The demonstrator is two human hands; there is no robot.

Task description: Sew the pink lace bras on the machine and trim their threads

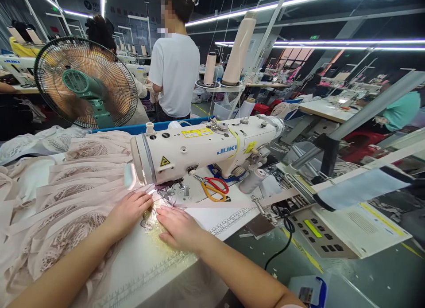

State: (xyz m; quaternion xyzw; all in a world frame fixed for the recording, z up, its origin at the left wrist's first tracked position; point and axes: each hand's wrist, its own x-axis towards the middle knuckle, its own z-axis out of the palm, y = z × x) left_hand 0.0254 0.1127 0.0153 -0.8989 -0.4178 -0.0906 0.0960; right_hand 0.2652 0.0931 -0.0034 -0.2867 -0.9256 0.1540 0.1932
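A white Juki sewing machine [206, 148] stands in the middle of the table. Under its needle lies a small piece of pale lace [156, 226]. My left hand [129, 212] rests on the left side of the lace, fingers curled with the tips pinching it near the presser foot. Flat on the right side of the lace lies my right hand [179, 228], fingers stretched toward the needle. A narrow pale strap [232, 204] runs from the needle off to the right.
Stacked pink lace pieces [66, 188] cover the table's left. Scissors [215, 187] with red and yellow handles lie behind the needle. A control panel [315, 232] sits at right. A green fan [86, 84] and a person in a white shirt [174, 73] stand behind.
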